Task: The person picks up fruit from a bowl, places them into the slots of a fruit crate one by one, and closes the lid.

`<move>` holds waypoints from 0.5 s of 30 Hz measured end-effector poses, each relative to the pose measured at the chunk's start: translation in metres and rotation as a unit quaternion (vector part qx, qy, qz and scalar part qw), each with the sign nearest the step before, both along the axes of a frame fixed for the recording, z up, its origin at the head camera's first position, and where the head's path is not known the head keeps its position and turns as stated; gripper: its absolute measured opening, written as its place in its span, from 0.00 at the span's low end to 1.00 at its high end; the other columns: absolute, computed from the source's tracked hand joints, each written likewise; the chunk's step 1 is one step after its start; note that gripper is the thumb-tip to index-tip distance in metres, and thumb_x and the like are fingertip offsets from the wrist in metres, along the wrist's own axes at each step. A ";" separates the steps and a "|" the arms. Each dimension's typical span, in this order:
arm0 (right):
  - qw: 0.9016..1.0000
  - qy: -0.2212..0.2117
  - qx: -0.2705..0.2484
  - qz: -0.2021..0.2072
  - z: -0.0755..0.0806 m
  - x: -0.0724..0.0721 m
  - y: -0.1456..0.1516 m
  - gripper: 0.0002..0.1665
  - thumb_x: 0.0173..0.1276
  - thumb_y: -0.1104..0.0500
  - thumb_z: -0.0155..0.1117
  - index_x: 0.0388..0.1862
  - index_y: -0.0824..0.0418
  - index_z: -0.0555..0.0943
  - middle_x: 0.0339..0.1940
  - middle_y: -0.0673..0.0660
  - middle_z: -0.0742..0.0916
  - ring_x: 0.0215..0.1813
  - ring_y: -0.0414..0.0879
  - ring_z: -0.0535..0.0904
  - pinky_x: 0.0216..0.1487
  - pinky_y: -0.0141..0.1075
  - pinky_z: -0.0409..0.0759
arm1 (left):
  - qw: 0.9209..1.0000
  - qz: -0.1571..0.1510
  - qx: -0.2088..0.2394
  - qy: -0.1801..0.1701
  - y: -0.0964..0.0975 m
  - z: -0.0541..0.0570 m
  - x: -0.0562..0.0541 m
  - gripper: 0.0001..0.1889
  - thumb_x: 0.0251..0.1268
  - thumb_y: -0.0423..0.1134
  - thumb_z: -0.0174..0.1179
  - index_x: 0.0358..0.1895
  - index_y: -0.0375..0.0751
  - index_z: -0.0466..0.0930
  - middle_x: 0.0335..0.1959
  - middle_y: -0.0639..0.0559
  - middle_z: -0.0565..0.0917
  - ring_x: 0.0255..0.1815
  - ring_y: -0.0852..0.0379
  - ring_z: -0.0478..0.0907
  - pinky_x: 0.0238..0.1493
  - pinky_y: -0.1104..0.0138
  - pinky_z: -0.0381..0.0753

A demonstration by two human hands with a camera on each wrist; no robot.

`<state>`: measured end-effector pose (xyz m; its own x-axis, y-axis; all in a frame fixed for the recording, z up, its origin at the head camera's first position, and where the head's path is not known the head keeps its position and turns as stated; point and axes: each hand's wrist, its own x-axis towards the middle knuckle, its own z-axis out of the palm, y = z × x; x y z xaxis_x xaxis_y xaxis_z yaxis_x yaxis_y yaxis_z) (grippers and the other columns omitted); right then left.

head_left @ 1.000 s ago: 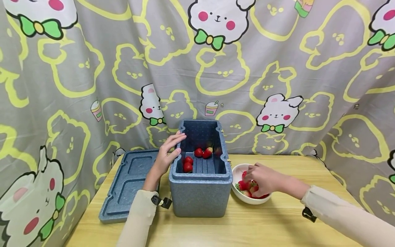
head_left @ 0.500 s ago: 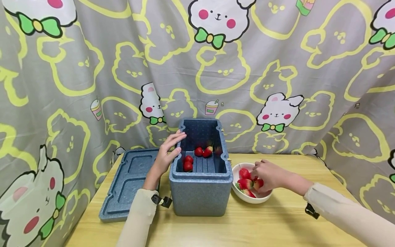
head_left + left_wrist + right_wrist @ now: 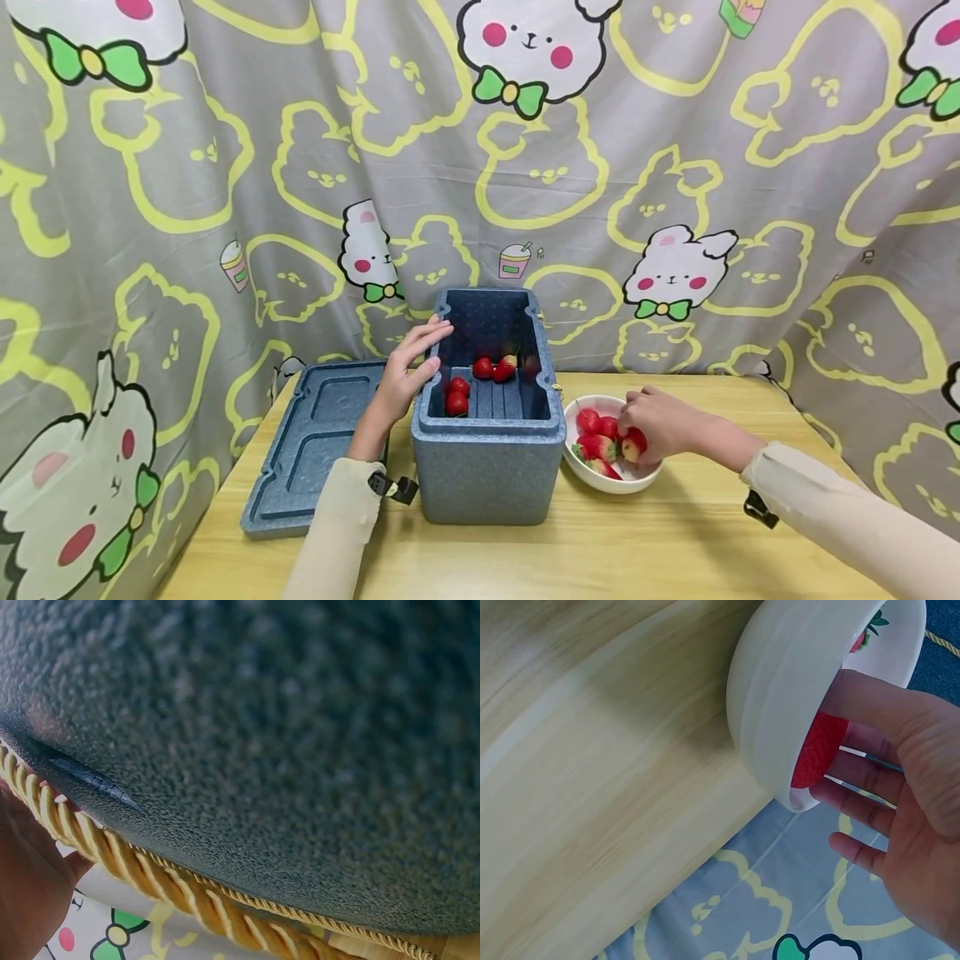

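Note:
A blue-grey foam box (image 3: 483, 483) stands uncovered in the middle, with several red strawberries (image 3: 457, 403) on its floor. My left hand (image 3: 401, 379) rests on its left rim, fingers extended. The left wrist view is mostly filled by the box's side wall (image 3: 262, 772) and a gold twisted rope (image 3: 157, 874). To the right, a white bowl (image 3: 613, 487) holds several strawberries. My right hand (image 3: 660, 425) reaches into it, thumb and fingers around a strawberry (image 3: 633, 445) by the right side. In the right wrist view, red flesh (image 3: 819, 750) shows between thumb and fingers.
The box's flat lid (image 3: 281, 492) lies on the wooden table (image 3: 645, 550) to the left, partly behind my left forearm. A patterned curtain (image 3: 480, 192) hangs close behind the table and along both sides.
My right hand has shifted slightly right within the bowl, and a strawberry has moved right with its fingers, uncovering others. The left hand stays on the rim.

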<state>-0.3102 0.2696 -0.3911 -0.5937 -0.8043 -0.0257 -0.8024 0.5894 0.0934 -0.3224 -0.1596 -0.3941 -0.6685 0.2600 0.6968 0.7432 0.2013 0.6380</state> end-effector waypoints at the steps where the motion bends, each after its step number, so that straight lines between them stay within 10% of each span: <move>1: 1.000 0.001 0.000 0.000 0.000 0.000 0.000 0.15 0.42 0.50 0.85 0.23 0.47 0.84 0.26 0.38 0.84 0.36 0.37 0.70 0.39 0.37 0.65 | 1.000 0.000 0.000 0.000 0.000 0.000 0.000 0.25 0.69 0.32 0.51 0.69 0.36 0.76 0.72 0.40 0.74 0.82 0.42 0.57 0.80 0.40 0.52; 15: 0.999 0.019 -0.031 0.019 0.011 -0.002 -0.011 0.14 0.45 0.52 0.84 0.29 0.50 0.87 0.26 0.39 0.84 0.35 0.38 0.73 0.40 0.39 0.68 | 1.000 0.000 0.002 0.000 0.000 0.000 0.000 0.25 0.68 0.30 0.51 0.68 0.33 0.76 0.71 0.39 0.74 0.82 0.41 0.57 0.80 0.40 0.53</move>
<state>-0.3119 0.2585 -0.3805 -0.5623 -0.8256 0.0470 -0.8210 0.5641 0.0882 -0.3221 -0.1591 -0.3937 -0.6683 0.2564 0.6983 0.7435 0.1983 0.6387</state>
